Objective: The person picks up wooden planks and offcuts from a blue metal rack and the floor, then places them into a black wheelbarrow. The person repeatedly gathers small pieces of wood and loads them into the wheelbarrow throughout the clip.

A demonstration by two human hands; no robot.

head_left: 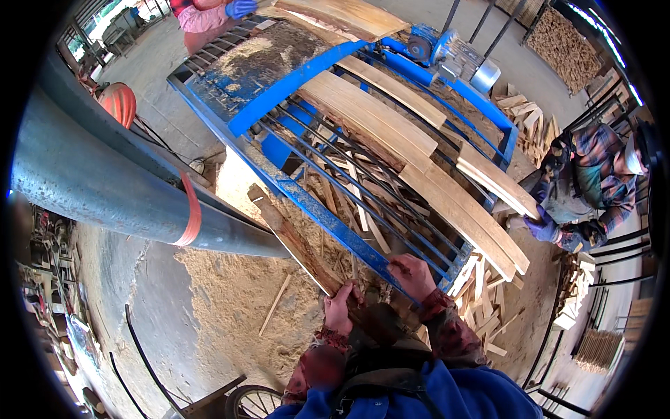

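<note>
in a broad workshop with a grey concrete floor (pixel 125 279) strewn with pale, powdery sawdust (pixel 223 293), a long blue-painted steel frame with parallel dark bars (pixel 363 253) runs diagonally past the wearer. the bare left hand (pixel 338 311) has its fingers closed around the near end of a long, narrow, bark-edged brown wooden strip (pixel 300 244), which slants away just outside the frame's near rail. the bare right hand (pixel 413 276) rests at the frame's near corner, fingers curled; whether they grip anything i cannot tell. smooth, pale tan sawn planks (pixel 363 115) lie lengthwise across the bars, and thin, splintery offcuts (pixel 359 188) tangle beneath. a thick grey metal pipe (pixel 125 188), wrapped with an orange band (pixel 188 216), blocks the left side. beyond the frame's right side, a co-worker in a plaid shirt (pixel 600 143) holds the end of a pale squared board (pixel 495 181) in gloved hands. a blue-and-silver motor (pixel 453 63) sits at the far side.
</note>
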